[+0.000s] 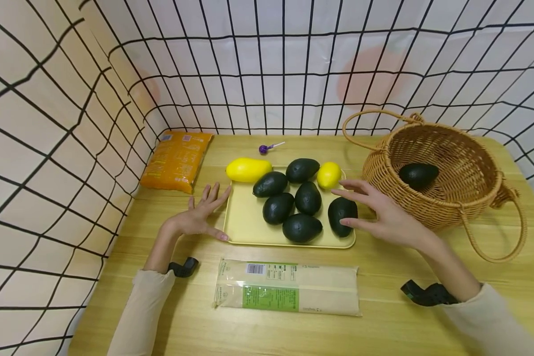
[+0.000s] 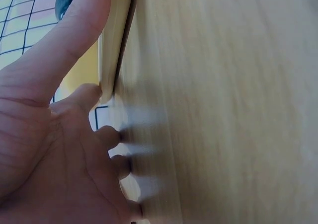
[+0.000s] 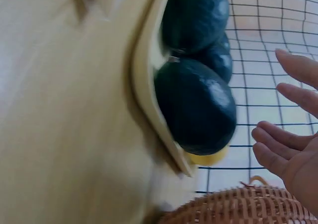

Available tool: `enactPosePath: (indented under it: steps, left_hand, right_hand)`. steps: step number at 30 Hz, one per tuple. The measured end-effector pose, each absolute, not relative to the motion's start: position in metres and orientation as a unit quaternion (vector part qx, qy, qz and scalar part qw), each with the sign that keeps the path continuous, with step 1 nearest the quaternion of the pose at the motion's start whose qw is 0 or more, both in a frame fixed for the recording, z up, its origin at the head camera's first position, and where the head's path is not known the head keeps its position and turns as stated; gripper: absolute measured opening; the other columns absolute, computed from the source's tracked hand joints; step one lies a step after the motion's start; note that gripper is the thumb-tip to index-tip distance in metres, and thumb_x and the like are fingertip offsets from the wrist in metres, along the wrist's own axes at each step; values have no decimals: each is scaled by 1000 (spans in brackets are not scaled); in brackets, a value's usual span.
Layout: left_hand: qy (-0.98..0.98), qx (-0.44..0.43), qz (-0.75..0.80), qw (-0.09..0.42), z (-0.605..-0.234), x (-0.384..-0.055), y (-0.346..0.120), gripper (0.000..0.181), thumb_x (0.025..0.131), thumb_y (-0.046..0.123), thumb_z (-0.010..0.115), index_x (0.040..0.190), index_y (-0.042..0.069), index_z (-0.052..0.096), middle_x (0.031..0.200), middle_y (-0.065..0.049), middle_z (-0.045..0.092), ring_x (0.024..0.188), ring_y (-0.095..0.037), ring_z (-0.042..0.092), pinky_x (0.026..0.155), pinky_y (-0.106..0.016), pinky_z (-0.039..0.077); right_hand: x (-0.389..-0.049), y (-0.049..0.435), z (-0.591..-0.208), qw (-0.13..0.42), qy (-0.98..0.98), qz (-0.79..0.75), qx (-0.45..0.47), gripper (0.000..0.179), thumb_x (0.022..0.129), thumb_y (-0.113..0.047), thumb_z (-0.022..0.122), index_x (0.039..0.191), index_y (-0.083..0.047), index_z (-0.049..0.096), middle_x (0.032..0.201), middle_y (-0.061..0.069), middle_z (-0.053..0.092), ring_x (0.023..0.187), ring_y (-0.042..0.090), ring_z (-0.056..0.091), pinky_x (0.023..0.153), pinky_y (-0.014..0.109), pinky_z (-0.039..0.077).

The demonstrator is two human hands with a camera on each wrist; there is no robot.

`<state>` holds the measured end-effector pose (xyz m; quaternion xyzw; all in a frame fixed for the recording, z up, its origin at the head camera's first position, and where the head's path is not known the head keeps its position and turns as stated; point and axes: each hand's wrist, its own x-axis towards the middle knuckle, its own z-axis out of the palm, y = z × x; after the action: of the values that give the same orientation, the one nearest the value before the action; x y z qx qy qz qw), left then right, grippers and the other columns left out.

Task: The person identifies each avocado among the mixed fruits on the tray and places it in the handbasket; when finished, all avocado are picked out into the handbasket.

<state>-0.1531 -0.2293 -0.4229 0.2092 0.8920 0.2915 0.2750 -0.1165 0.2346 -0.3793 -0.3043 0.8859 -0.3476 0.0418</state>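
Head view: your right hand (image 1: pixel 389 217) hovers unclosed over the rightmost avocado (image 1: pixel 339 210) on the tray (image 1: pixel 245 225), a fruit probably firm and slippery, best cupped round its middle. Left wrist: your left hand (image 2: pixel 59 139) spreads at the tray's edge. Right wrist: your right hand holds nothing.
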Motion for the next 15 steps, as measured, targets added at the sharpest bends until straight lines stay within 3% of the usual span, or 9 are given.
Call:
enactPosePath:
  steps: [10,15]
  left_hand:
    - [891,208,295,277,-423,-153,-229,127,81,40,88,168,19,-2,168,-20,-31,154,-43,-33,112,-77,-26]
    - [891,206,296,276,-422,-152,-229,127,80,39,88,168,19,-2,168,-20,-30,154,-43,-33,112,-77,-26]
  right_hand:
    - [-114,231,-400,54,891,-341,-295,62,91,-18,80,149,-17,57,164,24,30,148,49,33,111,76,34]
    - [-115,232,-405,72,897,-330,-286,60,91,-19,81,147,-18,59,161,22,36,144,47,38,109,73,38]
